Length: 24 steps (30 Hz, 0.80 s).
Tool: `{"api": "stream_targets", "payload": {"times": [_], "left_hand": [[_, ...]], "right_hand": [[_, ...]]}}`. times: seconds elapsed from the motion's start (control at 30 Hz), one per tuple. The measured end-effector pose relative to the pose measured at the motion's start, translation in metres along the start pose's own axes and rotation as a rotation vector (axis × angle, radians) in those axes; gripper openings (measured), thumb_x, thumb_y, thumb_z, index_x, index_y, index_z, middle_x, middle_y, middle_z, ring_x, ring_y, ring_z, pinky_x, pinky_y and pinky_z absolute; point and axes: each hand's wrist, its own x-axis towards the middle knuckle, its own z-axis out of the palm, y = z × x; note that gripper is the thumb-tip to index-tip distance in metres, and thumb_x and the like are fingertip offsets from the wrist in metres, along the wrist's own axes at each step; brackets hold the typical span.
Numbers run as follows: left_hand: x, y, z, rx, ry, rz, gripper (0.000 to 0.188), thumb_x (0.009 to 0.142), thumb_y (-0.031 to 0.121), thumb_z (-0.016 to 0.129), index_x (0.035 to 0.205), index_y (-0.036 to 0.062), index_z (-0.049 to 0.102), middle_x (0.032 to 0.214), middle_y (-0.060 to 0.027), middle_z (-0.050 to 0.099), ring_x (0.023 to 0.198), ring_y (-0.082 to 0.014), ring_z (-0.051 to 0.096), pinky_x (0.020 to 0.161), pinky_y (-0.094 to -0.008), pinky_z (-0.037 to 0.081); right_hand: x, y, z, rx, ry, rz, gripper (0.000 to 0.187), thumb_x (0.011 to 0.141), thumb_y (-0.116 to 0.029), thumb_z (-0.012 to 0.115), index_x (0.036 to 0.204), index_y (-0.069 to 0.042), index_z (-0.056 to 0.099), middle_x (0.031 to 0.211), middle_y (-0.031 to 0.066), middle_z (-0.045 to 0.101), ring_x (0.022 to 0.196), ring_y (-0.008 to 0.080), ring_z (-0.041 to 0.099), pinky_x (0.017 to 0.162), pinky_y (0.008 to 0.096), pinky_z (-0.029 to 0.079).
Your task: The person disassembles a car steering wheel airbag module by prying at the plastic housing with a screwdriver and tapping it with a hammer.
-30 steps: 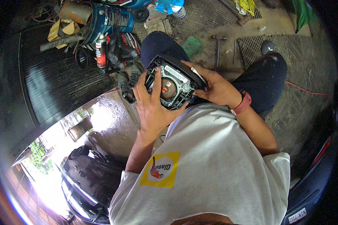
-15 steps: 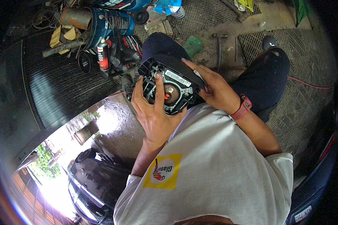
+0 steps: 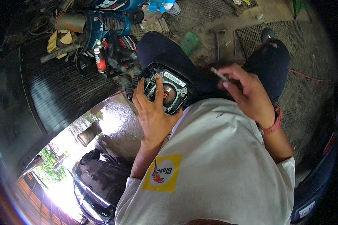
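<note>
My left hand grips a black steering-wheel airbag module, its fingers spread over the back and the thumb along the near edge. The module rests by my left thigh, back side up, showing a metal frame, a round brownish centre, an orange connector and a white label. Apart from it, off to the right, my right hand is raised above my lap. Between its thumb and fingers it pinches a small, thin, pale grey flat piece, whose exact kind I cannot make out. Some motion blur lies over that hand.
Left of my knees stand a spray can, a blue drum holding scraps, and dark clutter. A green piece and metal bars lie on the floor ahead. A dark car is at lower left; a red cord runs at right.
My right hand has left the airbag module and moved right and toward me, carrying the thin grey piece. My left hand keeps its hold on the module.
</note>
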Motion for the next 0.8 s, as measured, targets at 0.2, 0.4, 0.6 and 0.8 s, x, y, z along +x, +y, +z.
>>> {"api": "stream_targets", "payload": {"times": [0.2, 0.4, 0.6, 0.8], "left_hand": [[-0.011, -0.006, 0.007, -0.019, -0.029, 0.011, 0.115, 0.062, 0.036, 0.096, 0.164, 0.0162, 0.047, 0.155, -0.0322, 0.039, 0.141, -0.0518, 0.041, 0.116, -0.0602, 0.04], [-0.017, -0.003, 0.008, 0.057, -0.114, -0.001, 0.122, 0.059, 0.037, 0.1, 0.166, 0.0194, 0.044, 0.159, -0.0307, 0.035, 0.145, -0.0503, 0.037, 0.117, -0.0591, 0.04], [-0.015, 0.005, 0.005, 0.061, -0.167, -0.016, 0.126, 0.057, 0.032, 0.103, 0.167, 0.0244, 0.042, 0.162, -0.0296, 0.032, 0.147, -0.0503, 0.034, 0.116, -0.059, 0.042], [-0.009, 0.008, 0.003, 0.022, -0.196, 0.041, 0.125, 0.058, 0.031, 0.102, 0.167, 0.0249, 0.042, 0.162, -0.0296, 0.031, 0.146, -0.0508, 0.034, 0.117, -0.0598, 0.041]], "right_hand": [[-0.021, -0.02, 0.022, -0.416, -0.017, -0.106, 0.033, 0.095, -0.005, 0.07, 0.127, -0.008, 0.067, 0.099, 0.0151, 0.076, 0.087, 0.0367, 0.075, 0.073, 0.0477, 0.059], [-0.017, -0.022, 0.033, -0.477, 0.026, -0.309, 0.03, 0.091, -0.001, 0.069, 0.121, -0.002, 0.067, 0.092, 0.0127, 0.071, 0.078, 0.0332, 0.073, 0.067, 0.0427, 0.059], [-0.016, -0.022, 0.041, -0.566, -0.076, -0.197, 0.022, 0.094, -0.013, 0.06, 0.113, -0.003, 0.066, 0.088, 0.0138, 0.068, 0.074, 0.0335, 0.072, 0.063, 0.046, 0.057], [-0.004, -0.016, 0.047, -0.708, -0.112, -0.248, 0.018, 0.094, -0.015, 0.061, 0.107, -0.003, 0.067, 0.085, 0.0136, 0.068, 0.073, 0.0338, 0.072, 0.059, 0.0459, 0.055]]}}
